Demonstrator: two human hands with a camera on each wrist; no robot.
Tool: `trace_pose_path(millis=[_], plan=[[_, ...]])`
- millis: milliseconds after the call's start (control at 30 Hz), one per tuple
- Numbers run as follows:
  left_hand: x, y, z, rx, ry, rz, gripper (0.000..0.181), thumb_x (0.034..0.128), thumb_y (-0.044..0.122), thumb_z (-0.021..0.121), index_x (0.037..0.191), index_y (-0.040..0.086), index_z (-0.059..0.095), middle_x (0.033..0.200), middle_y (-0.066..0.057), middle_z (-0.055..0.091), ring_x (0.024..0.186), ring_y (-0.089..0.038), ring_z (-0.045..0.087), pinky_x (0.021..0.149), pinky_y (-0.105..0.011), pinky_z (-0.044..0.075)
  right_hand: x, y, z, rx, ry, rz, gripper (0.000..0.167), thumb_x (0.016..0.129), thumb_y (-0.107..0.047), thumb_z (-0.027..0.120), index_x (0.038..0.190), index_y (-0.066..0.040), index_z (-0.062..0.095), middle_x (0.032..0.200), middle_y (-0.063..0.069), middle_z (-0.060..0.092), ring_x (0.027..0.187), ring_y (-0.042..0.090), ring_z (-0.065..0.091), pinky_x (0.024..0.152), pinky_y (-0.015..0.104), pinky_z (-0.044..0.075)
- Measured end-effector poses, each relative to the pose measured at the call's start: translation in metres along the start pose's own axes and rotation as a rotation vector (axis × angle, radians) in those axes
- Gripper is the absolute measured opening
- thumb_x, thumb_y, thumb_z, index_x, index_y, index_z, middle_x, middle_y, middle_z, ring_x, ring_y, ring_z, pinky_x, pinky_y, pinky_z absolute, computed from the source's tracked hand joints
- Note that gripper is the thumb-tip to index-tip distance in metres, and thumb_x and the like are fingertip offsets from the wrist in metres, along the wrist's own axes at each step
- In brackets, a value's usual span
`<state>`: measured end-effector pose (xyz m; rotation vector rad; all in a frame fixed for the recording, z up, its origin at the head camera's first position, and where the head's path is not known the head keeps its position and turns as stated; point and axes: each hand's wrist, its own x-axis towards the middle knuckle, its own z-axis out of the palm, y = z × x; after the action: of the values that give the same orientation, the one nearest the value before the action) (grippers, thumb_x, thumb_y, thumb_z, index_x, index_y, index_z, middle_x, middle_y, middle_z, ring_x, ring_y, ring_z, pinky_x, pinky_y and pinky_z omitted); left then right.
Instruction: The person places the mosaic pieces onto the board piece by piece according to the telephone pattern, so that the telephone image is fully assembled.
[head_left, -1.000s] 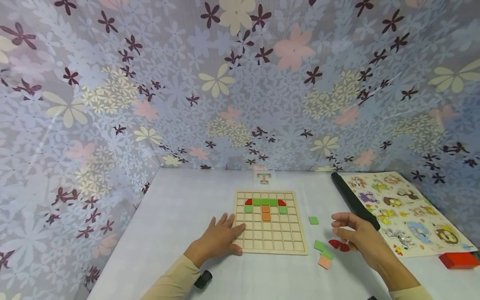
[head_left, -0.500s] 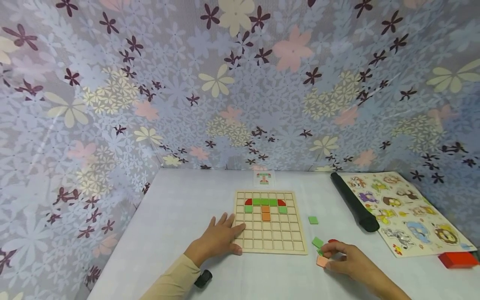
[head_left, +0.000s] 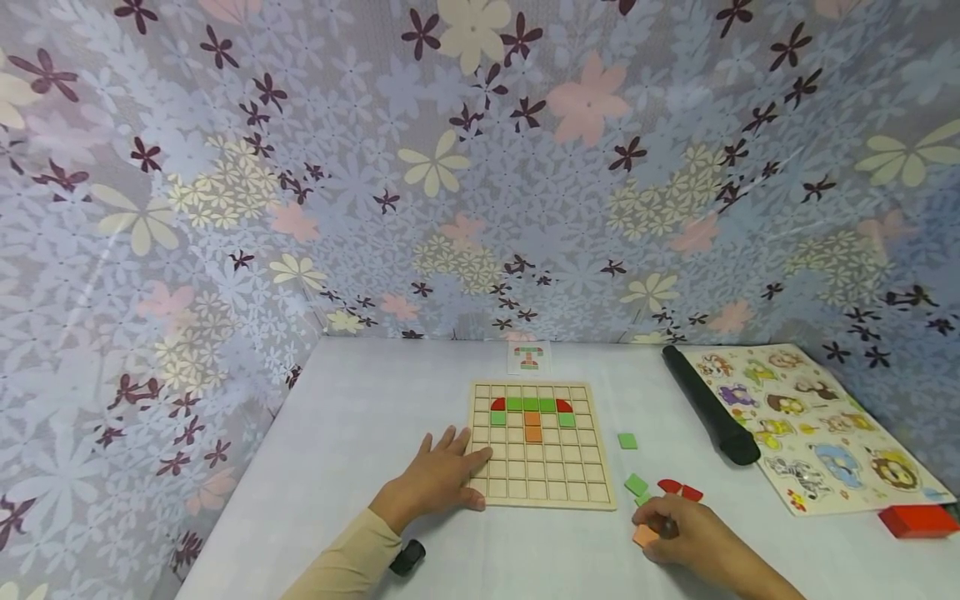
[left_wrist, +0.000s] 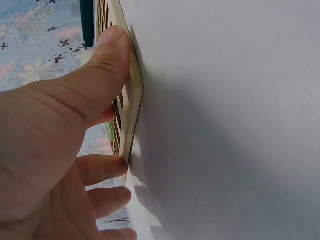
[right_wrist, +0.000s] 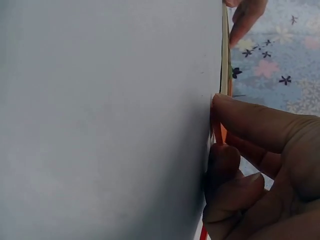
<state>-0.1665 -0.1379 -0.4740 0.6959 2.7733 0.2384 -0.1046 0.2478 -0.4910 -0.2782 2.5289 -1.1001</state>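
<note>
My left hand (head_left: 435,479) rests with spread fingers on the left edge of a wooden grid board (head_left: 546,477); the left wrist view shows the thumb (left_wrist: 112,50) against its rim. Red, green and orange tiles form a T in the upper cells. Right of the board, my right hand (head_left: 693,537) pinches an orange square tile (head_left: 643,535) between thumb and fingers, low at the table. Red quarter-round tiles (head_left: 670,486) and a green tile (head_left: 636,484) lie just beyond the fingers, which partly cover another green tile (head_left: 642,500). A further green tile (head_left: 627,441) lies higher up.
A pattern card (head_left: 528,357) lies behind the board. On the right are a long black object (head_left: 708,404), an animal picture board (head_left: 810,425) and a red block (head_left: 918,521). A small black object (head_left: 407,557) lies by the left sleeve. Floral cloth (head_left: 480,208) hangs behind.
My right hand has come down and left from above the red tiles to the orange tile and taken hold of it. My left hand and the board have stayed put.
</note>
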Motion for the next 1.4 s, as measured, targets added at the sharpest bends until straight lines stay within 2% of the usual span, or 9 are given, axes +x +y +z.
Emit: trace_pose_path(millis=[200, 300, 433, 600, 733, 933, 1067, 1200, 1400], plan=[[0.001, 0.0, 0.0, 0.005, 0.001, 0.0, 0.081, 0.0813, 0.056, 0.073, 0.153, 0.027, 0.049, 0.163, -0.02, 0.033, 0.152, -0.043, 0.025, 0.117, -0.068, 0.022, -0.001, -0.003, 0.003, -0.029, -0.012, 0.022, 0.025, 0.084, -0.02, 0.082, 0.104, -0.015, 0.068, 0.084, -0.003, 0.06, 0.074, 0.01, 0.052, 0.064, 0.024, 0.044], [0.001, 0.0, 0.001, 0.005, 0.002, 0.004, 0.081, 0.0814, 0.056, 0.073, 0.153, 0.027, 0.049, 0.163, -0.02, 0.033, 0.152, -0.043, 0.025, 0.117, -0.068, 0.022, -0.001, -0.002, -0.002, 0.004, -0.008, 0.0, 0.025, 0.088, -0.023, 0.079, 0.109, -0.013, 0.068, 0.082, -0.001, 0.059, 0.07, 0.009, 0.052, 0.06, 0.025, 0.045], [0.001, 0.002, 0.0, 0.006, 0.004, 0.006, 0.082, 0.0804, 0.056, 0.074, 0.153, 0.027, 0.049, 0.163, -0.02, 0.034, 0.152, -0.043, 0.026, 0.117, -0.068, 0.023, 0.001, -0.007, -0.015, 0.121, 0.044, 0.011, 0.036, 0.092, -0.025, 0.076, 0.121, -0.006, 0.066, 0.084, 0.004, 0.057, 0.065, 0.012, 0.053, 0.054, 0.027, 0.047], [0.002, 0.003, -0.001, 0.007, 0.001, 0.002, 0.082, 0.0801, 0.056, 0.074, 0.153, 0.027, 0.049, 0.163, -0.02, 0.034, 0.152, -0.043, 0.026, 0.117, -0.068, 0.022, 0.009, -0.024, -0.036, 0.323, 0.17, 0.073, 0.049, 0.094, -0.028, 0.075, 0.132, 0.0, 0.061, 0.088, 0.007, 0.058, 0.059, 0.013, 0.047, 0.05, 0.029, 0.044], [0.002, 0.003, -0.001, 0.01, 0.001, 0.003, 0.082, 0.0803, 0.056, 0.074, 0.153, 0.027, 0.049, 0.163, -0.02, 0.033, 0.152, -0.043, 0.026, 0.117, -0.068, 0.022, 0.019, -0.036, -0.049, 0.422, 0.236, 0.029, 0.056, 0.094, -0.028, 0.076, 0.137, 0.002, 0.057, 0.091, 0.006, 0.059, 0.056, 0.012, 0.043, 0.046, 0.032, 0.038], [0.002, 0.004, -0.002, 0.016, -0.002, -0.001, 0.082, 0.0811, 0.056, 0.073, 0.153, 0.027, 0.049, 0.163, -0.02, 0.033, 0.152, -0.043, 0.026, 0.117, -0.067, 0.023, 0.037, -0.052, -0.058, 0.46, 0.263, -0.059, 0.056, 0.096, -0.029, 0.074, 0.141, -0.003, 0.055, 0.096, 0.005, 0.063, 0.057, 0.012, 0.046, 0.047, 0.033, 0.037], [0.002, 0.004, -0.003, 0.01, -0.001, 0.002, 0.082, 0.0811, 0.055, 0.074, 0.153, 0.026, 0.049, 0.163, -0.02, 0.033, 0.152, -0.043, 0.026, 0.117, -0.068, 0.023, 0.05, -0.064, -0.06, 0.521, 0.273, -0.098, 0.054, 0.095, -0.026, 0.075, 0.14, -0.008, 0.052, 0.095, 0.001, 0.067, 0.058, 0.012, 0.047, 0.048, 0.029, 0.036], [0.002, 0.003, -0.004, 0.006, 0.002, 0.011, 0.081, 0.0813, 0.055, 0.074, 0.153, 0.026, 0.049, 0.163, -0.021, 0.034, 0.151, -0.044, 0.027, 0.117, -0.068, 0.023, 0.061, -0.077, -0.056, 0.567, 0.267, -0.104, 0.05, 0.094, -0.022, 0.076, 0.135, -0.005, 0.051, 0.09, -0.003, 0.066, 0.057, 0.011, 0.046, 0.049, 0.027, 0.035], [0.0, 0.002, -0.002, 0.003, 0.008, 0.008, 0.081, 0.0803, 0.055, 0.074, 0.152, 0.026, 0.05, 0.162, -0.021, 0.035, 0.151, -0.044, 0.028, 0.116, -0.068, 0.024, 0.08, -0.087, -0.034, 0.623, 0.24, -0.112, 0.047, 0.094, -0.014, 0.074, 0.134, 0.0, 0.052, 0.088, -0.002, 0.065, 0.056, 0.01, 0.047, 0.049, 0.028, 0.033]])
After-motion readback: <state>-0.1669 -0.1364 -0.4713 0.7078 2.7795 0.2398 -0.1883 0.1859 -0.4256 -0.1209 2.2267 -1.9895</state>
